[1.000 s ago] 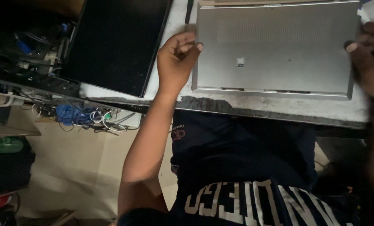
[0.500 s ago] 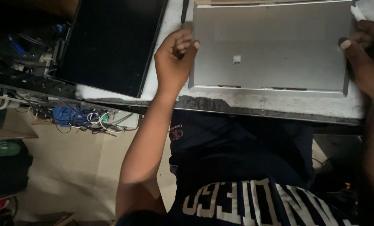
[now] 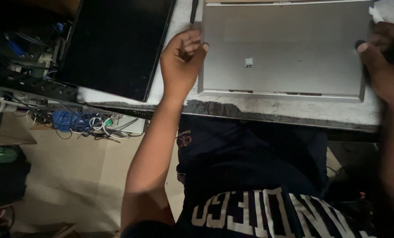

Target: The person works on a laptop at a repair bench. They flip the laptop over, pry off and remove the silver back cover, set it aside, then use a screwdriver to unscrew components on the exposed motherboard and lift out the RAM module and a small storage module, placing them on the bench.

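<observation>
Dim overall, with the top left corner nearly black. Soft light falls on the laptop (image 3: 285,48) without glare. The right hand (image 3: 384,61) is blurred.

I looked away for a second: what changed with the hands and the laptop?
Hardly anything. The left hand stays at the left edge of the closed silver laptop, the right hand at its right edge. Only the view drifted slightly. The black panel lies unmoved.
</observation>
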{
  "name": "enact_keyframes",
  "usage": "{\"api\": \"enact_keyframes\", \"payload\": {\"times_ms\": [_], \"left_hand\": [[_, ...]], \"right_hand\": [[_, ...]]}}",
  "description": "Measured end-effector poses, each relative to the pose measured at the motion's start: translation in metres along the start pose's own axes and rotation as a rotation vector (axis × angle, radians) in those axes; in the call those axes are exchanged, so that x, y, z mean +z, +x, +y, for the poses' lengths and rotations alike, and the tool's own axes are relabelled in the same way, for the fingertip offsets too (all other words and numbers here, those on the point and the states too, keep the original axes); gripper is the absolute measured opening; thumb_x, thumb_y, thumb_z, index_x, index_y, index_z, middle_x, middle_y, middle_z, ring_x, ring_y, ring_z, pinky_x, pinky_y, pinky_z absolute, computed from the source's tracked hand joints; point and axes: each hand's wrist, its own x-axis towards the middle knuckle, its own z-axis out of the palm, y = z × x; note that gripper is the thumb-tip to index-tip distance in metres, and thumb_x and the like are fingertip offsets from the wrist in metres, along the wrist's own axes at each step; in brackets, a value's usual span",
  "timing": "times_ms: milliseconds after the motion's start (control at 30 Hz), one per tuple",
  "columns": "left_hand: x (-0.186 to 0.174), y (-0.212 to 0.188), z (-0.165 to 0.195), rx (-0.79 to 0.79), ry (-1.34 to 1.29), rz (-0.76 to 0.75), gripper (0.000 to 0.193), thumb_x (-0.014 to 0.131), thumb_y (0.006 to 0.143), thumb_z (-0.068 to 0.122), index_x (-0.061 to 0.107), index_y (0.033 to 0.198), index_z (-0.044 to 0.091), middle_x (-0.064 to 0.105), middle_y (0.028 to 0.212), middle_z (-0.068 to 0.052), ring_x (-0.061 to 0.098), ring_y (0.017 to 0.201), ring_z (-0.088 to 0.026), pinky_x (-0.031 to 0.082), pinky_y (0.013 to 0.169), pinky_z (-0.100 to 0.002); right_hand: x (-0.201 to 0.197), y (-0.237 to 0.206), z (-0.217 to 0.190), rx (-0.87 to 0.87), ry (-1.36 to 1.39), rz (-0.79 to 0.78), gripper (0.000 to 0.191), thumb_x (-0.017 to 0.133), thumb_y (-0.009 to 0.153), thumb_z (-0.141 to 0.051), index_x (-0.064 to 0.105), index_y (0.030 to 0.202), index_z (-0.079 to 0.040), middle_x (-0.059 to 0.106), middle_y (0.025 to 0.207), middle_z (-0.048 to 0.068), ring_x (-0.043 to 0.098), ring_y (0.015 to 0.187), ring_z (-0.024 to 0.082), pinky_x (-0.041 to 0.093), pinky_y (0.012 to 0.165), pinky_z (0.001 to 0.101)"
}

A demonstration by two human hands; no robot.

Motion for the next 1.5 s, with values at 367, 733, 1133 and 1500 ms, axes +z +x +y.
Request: {"api": "enact_keyframes", "payload": {"times_ms": [367,733,1133,1500], "left_hand": [[0.0,0.001,0.0,0.022,-0.03,0.007,0.035,0.075,0.097,-0.003,0.061,0.129,-0.003,0.073,0.12,-0.016,0.075,0.106,-0.018,0.063,0.088,-0.028],[-0.004,0.0,0.003,0.02,-0.172,-0.098,0.049,0.075,0.095,-0.008,0.054,0.139,0.0,0.069,0.126,-0.013,0.072,0.107,-0.015,0.062,0.09,-0.027],[0.002,0.0,0.011,-0.012,0.077,-0.051,0.045,0.08,0.091,-0.005,0.057,0.13,0.002,0.071,0.117,-0.008,0.067,0.104,-0.012,0.059,0.093,-0.027],[0.003,-0.001,0.019,-0.033,0.078,-0.051,0.043,0.08,0.091,-0.003,0.061,0.129,0.001,0.071,0.118,-0.009,0.07,0.105,-0.014,0.062,0.092,-0.028]], "right_hand": [[-0.003,-0.003,0.01,-0.01,0.092,0.033,0.034,0.062,0.114,0.0,0.051,0.146,-0.001,0.064,0.122,0.017,0.066,0.113,0.023,0.057,0.098,0.0343],[-0.002,0.003,0.005,-0.095,0.116,0.024,0.029,0.061,0.121,0.01,0.047,0.145,0.001,0.062,0.12,0.017,0.065,0.112,0.022,0.057,0.099,0.0325],[-0.006,0.006,-0.031,-0.108,-0.11,0.044,0.025,0.076,0.111,0.006,0.064,0.132,0.008,0.071,0.109,0.02,0.071,0.102,0.023,0.058,0.091,0.033],[-0.013,0.006,-0.051,-0.032,-0.03,0.073,0.029,0.08,0.109,-0.001,0.068,0.132,0.011,0.073,0.107,0.018,0.072,0.094,0.02,0.058,0.09,0.0305]]}}
